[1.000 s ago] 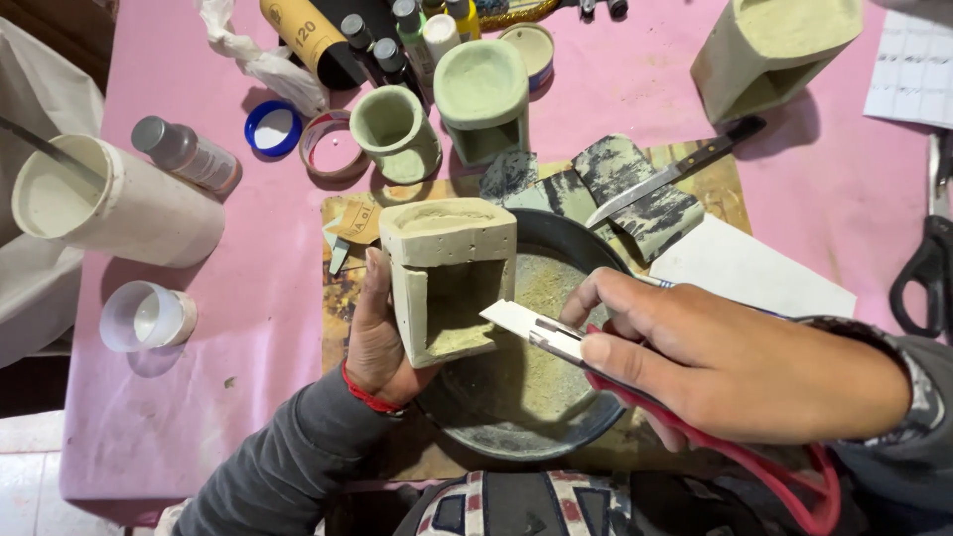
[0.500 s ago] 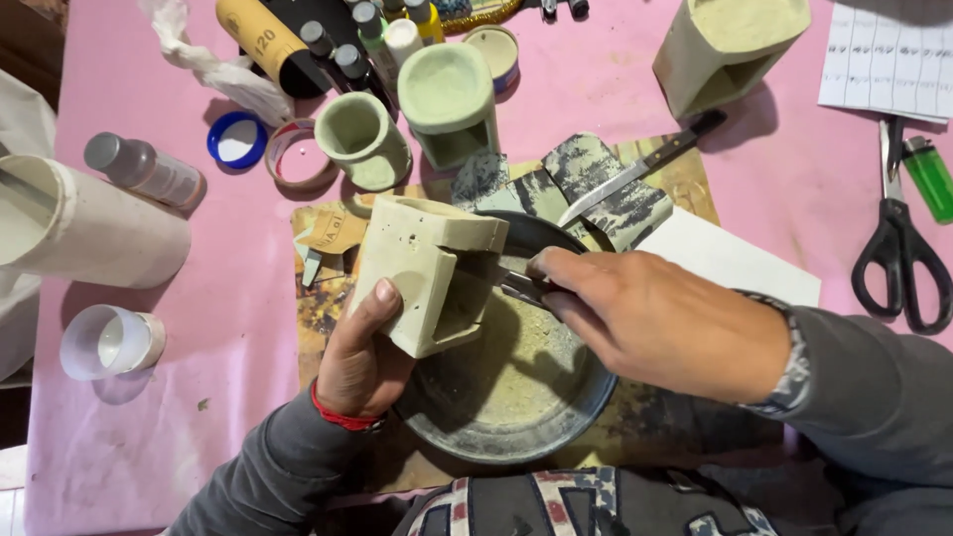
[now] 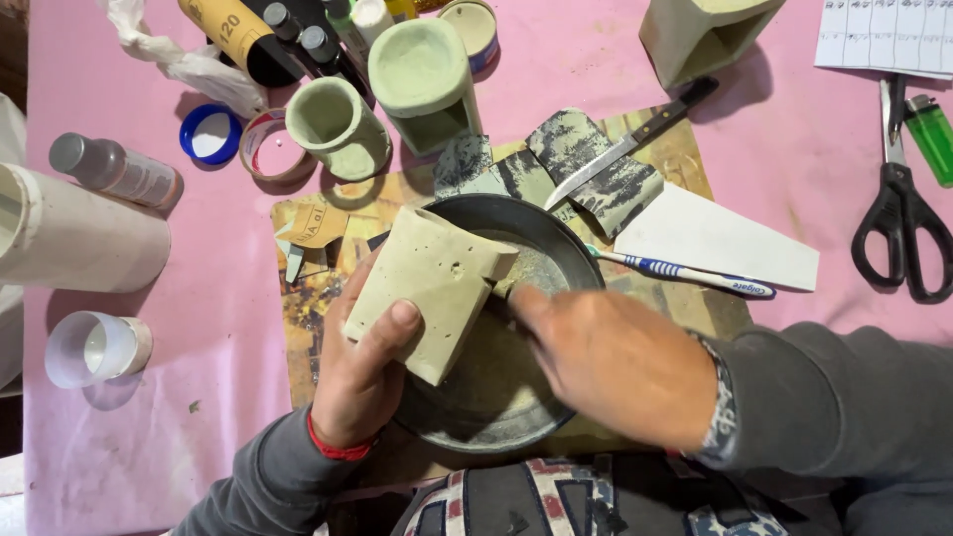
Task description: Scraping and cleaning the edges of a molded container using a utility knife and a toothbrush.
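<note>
At the centre of the head view, the left hand (image 3: 362, 382) grips a pale greenish block (image 3: 429, 288), thumb on its top face, tilted over a dark pan (image 3: 556, 243). The right hand (image 3: 615, 367) lies just right of the block, fingers curled down at its edge; whether it holds anything I cannot tell, since the fingertips are hidden.

The block looks held by one side only, so it could slip or chip against the pan's rim if the right hand presses hard. Dust or crumbs might spill past the pan onto the board beneath.

Right of the pan a toothbrush (image 3: 685, 273) lies on a white sheet (image 3: 725, 238), touching the pan's edge, close enough for the right sleeve to knock it. A knife (image 3: 630, 144) rests above on dark paper scraps. Toward the upper middle stand two moulded cups (image 3: 333, 124) and (image 3: 422, 74). Scissors (image 3: 898, 218) and a green lighter (image 3: 931, 134) lie at the far right of the pink table (image 3: 218, 417), well apart. A white tube (image 3: 74, 238) and small clear cup (image 3: 94, 347) sit at the left.
</note>
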